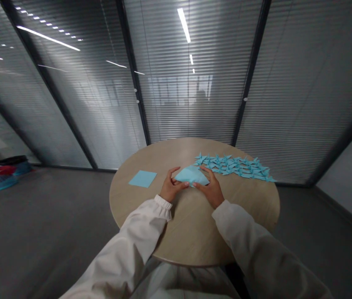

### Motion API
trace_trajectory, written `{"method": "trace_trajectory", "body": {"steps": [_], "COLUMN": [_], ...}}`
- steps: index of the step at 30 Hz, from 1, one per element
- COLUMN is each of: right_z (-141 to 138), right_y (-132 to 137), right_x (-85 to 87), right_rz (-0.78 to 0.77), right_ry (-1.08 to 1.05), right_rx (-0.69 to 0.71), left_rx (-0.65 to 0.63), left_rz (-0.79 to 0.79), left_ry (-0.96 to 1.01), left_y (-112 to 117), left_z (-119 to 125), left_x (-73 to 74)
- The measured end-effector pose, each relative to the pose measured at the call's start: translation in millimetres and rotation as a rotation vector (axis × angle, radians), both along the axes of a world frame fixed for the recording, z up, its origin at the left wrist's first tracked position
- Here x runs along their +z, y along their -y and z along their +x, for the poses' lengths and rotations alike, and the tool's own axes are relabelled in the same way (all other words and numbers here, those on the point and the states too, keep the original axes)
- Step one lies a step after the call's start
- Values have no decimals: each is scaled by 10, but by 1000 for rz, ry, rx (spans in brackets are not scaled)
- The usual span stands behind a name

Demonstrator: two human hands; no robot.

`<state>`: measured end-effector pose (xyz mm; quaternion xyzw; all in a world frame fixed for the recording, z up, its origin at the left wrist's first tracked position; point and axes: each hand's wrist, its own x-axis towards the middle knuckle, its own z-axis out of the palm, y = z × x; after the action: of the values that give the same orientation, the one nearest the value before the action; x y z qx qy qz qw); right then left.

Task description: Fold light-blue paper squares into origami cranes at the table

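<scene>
- Blue paper (191,174), bent, in grip of left hand (170,187) and right hand (212,189).
- Could skew from uneven pressing.
- Could crush folded figures (236,166), far right, by careless reach.

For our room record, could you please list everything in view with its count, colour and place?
Folded paper: one, light blue, between both hands
Paper square: one visible, light blue, flat on the table's left
Paper figures: many, too crowded to count, light blue, table's far right
Table: one, pale wood colour, centre
Tubs: apparently two, blue with red or black tops, floor at far left
Blinds: several panels, grey, behind the table
Posts: several, dark, between the panels
Wall: one, grey, far right
Floor: one, grey, around the table
Left hand: one, bare, folded paper's left side
Right hand: one, bare, its right side
Sleeves: two, off-white, foreground
</scene>
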<state>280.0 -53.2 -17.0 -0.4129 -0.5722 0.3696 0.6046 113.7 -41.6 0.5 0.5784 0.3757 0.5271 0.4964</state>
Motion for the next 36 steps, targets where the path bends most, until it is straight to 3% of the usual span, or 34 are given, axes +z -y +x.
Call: {"method": "trace_trajectory", "body": {"steps": [6,17,21,27,36], "right_z": [-14,-39,-35,12,-10], "right_y": [21,5,-10,-46,-70], "right_x": [27,-3,-30,-71,-111], "right_rz": [15,11,-41,-49,-27], "right_ry": [17,52,112,143,44], "right_rx": [44,118,102,40,84], "left_rx": [-9,180,140,-27,23], "left_rz": [34,135,111,0,-28], "left_ry": [-48,-201,-207,-48,20], "left_y": [45,7,9,-7,-35], "left_z": [30,-18,-6,6,6], "left_x": [23,-13,-23,-60,-52]}}
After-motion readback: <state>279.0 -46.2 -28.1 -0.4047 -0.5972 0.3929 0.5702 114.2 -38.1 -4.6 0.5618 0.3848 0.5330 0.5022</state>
